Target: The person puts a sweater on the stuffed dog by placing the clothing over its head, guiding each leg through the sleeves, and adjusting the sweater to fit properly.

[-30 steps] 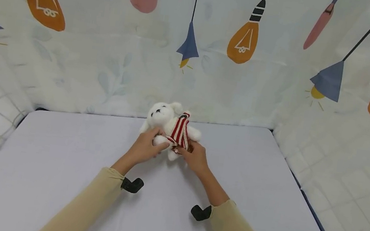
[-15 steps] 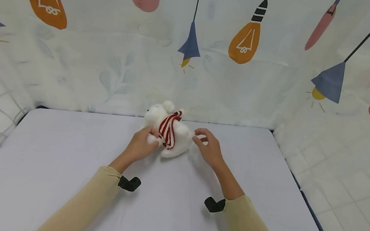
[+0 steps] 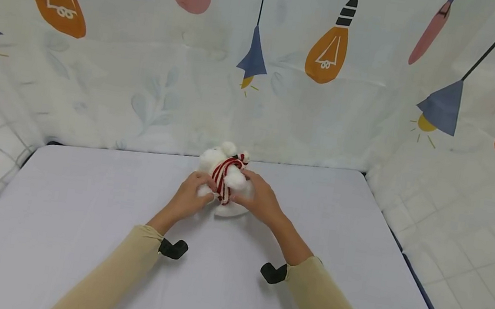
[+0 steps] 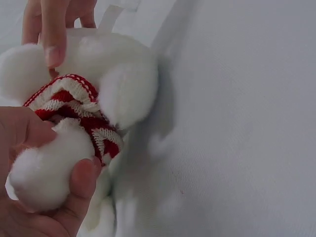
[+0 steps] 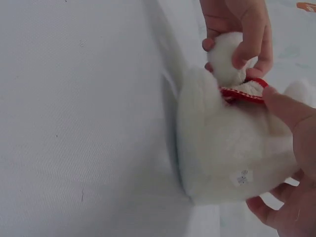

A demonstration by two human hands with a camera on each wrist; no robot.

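A white fluffy plush toy (image 3: 235,179) lies tilted near the far side of the table, dressed in a red-and-white striped knit garment (image 4: 64,103). My left hand (image 3: 189,194) holds one round white paw (image 4: 47,170) between thumb and fingers, right beside the garment's edge. From the other side, my right hand (image 3: 265,199) grips the toy's lower body. In the right wrist view its thumb (image 5: 284,106) lies at the red hem, with the other fingers under the body. A small printed label (image 5: 243,177) shows on the toy's bottom. Its face is turned away.
The toy lies on a table with a white cover (image 3: 91,217). Behind it hangs a pale cloth (image 3: 181,87) printed with lamps and bulbs, which also runs along both sides. A black wrist mount (image 3: 173,248) sticks out from each sleeve.
The toy has turned, hiding its face and bringing its lower body toward my right hand. That hand let go, moved off to the right, then came back onto the toy. My left hand kept its hold.
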